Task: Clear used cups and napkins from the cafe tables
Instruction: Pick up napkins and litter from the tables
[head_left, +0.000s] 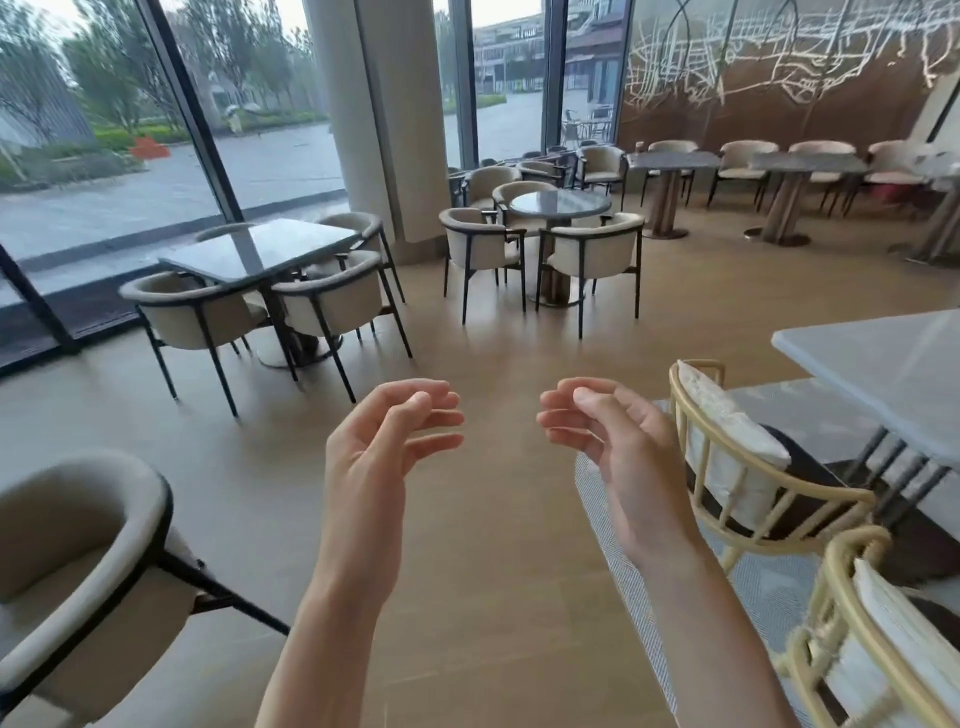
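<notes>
My left hand (384, 447) and my right hand (608, 441) are raised side by side over the wooden floor, palms turned toward each other. The fingers of both are loosely curled and hold nothing. No cup or napkin shows on any table in view. A square grey table (260, 249) stands ahead on the left by the window. A round dark table (558, 203) stands ahead in the middle. The corner of a white table (883, 364) is close on my right.
Beige armchairs ring the square and round tables. One armchair (78, 545) is close at my lower left. Two yellow rattan chairs (748, 467) stand on a grey rug at my right. A thick column (384, 114) rises between the windows. More tables line the far right wall.
</notes>
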